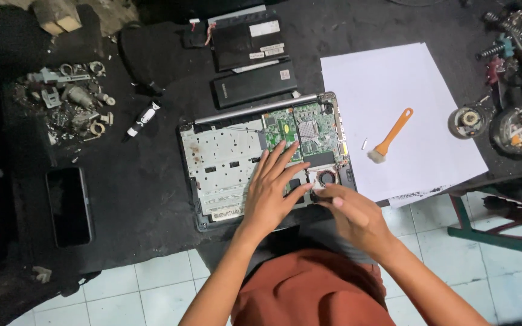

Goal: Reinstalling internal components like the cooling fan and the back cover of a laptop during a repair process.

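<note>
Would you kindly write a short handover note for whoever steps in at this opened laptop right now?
Left hand: flat, fingers spread, on the opened laptop.
Right hand: at the near right corner beside the small fan, fingertips pinched; whether it grips anything is unclear.
Done: cover off, green circuit board exposed; two black parts lie behind the laptop.
Nearby: orange-handled brush on white paper, phone at left.
Left: board and fan still in place.

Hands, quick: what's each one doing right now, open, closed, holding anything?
Left hand: open, fingers spread flat on the opened laptop, holding nothing.
Right hand: fingers pinched together at the laptop's front edge near the fan; blurred, so what it holds cannot be told.
</note>
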